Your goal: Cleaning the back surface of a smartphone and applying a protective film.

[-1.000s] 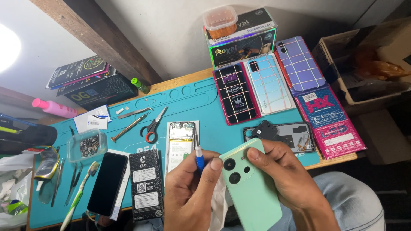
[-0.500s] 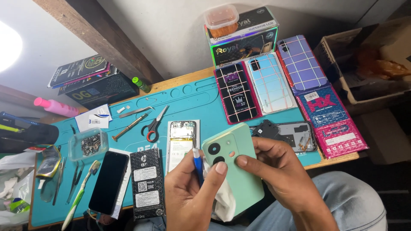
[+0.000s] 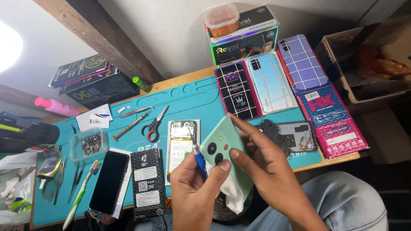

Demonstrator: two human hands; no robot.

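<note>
Since a second ago we had swung the green cover (image 3: 227,156) upward and left, so its camera end rose off our lap toward the mat (image 3: 197,102). Our right hand (image 3: 265,171) closed around its far edge; our left hand (image 3: 195,188) pinched a blue tool (image 3: 198,159) and a white cloth (image 3: 229,194) against its near face. We judged the cover light, thin, somewhat flexible and slick, best held by the edges. Just beyond our left hand lay an opened phone (image 3: 182,143), scissors (image 3: 155,126) further left, a frame (image 3: 291,137) beyond our right.
</note>
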